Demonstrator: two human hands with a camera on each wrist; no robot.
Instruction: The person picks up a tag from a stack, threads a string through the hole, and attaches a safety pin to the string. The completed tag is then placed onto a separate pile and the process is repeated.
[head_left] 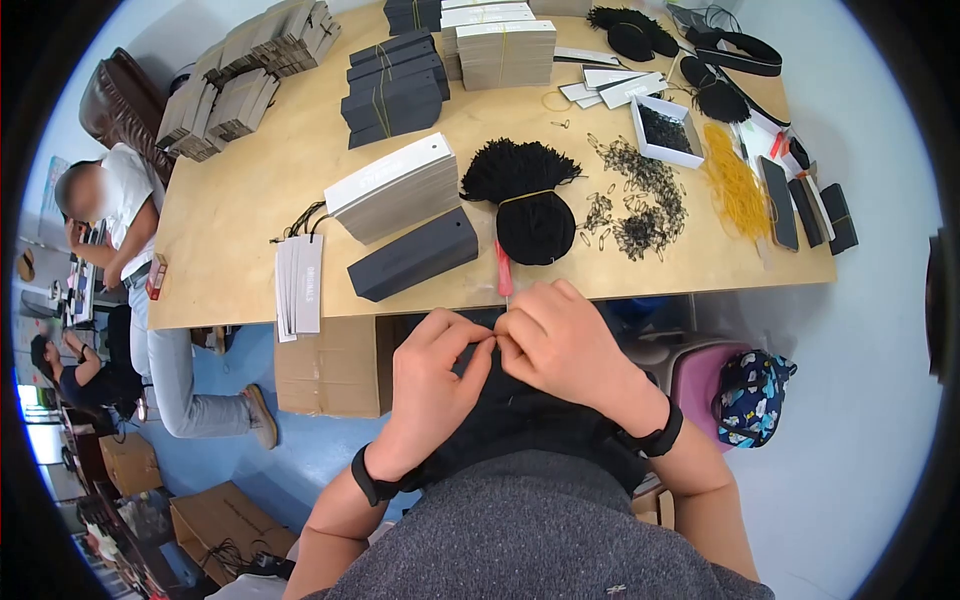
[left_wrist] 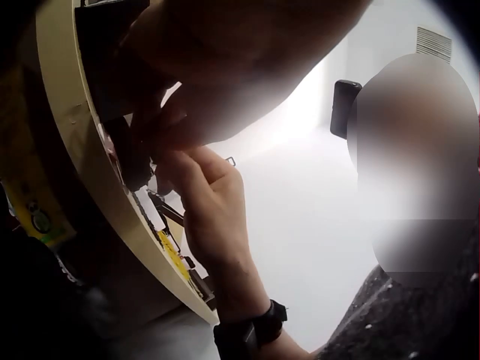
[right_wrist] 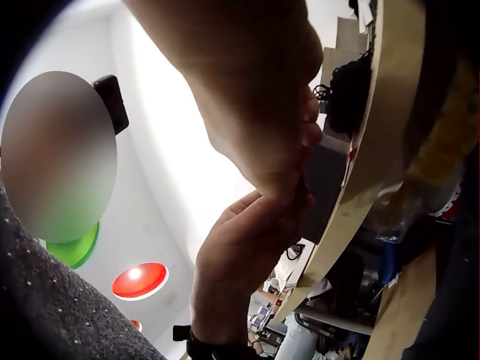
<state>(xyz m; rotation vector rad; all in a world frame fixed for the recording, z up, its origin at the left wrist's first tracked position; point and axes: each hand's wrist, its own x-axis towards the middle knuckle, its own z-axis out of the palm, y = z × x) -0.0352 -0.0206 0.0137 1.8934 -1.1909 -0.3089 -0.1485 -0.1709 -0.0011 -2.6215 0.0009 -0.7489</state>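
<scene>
Small dark material, too hidden to identify, lies between the fingertips just off the near edge of the wooden counter, about midway along it. I have both hands together there: the left hand pinches with thumb and forefinger, and the right hand meets it fingertip to fingertip, also pinching. Each wrist wears a black band; from the two wrist views I cannot make out the piece itself, since the fingers cover it.

Just beyond the fingers I see a red-handled tool with a thin metal shaft, lying at the near edge and pointing toward the hands. Behind it sits a black fringed bundle bound with a yellow band. To its left, a dark grey rectangular stack lies in front of a larger white-topped stack of cards. White tags with black cords reach over the near edge toward the left corner. On the right side I find loose black metal pins, a white cardboard box holding more, a heap of yellow rubber bands and, near the right edge, a dark phone.
</scene>
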